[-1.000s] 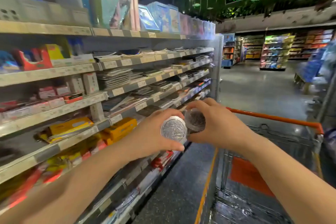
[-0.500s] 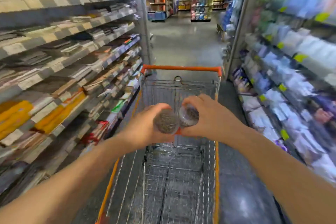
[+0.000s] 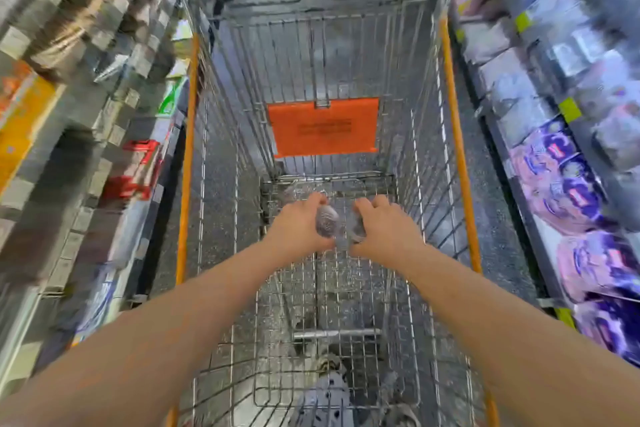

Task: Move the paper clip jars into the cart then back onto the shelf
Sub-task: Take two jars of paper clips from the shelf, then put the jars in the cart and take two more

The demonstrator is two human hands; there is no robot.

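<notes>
wire cart (image 3: 457, 149) holds both hand-gripped jars (image 3: 327, 220).

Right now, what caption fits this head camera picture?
Both hands lower two paper clip jars into the wire cart.

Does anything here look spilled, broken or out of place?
Nothing stands out. Each hand, left and right, holds a jar low inside the cart. No clips appear spilled, though blur hides fine detail.

Purple packets (image 3: 568, 184) on right-hand racks, yellow boxes (image 3: 20, 121) and red packs (image 3: 138, 163) at left, speckled grey floor (image 3: 498, 218), all blurred.
</notes>
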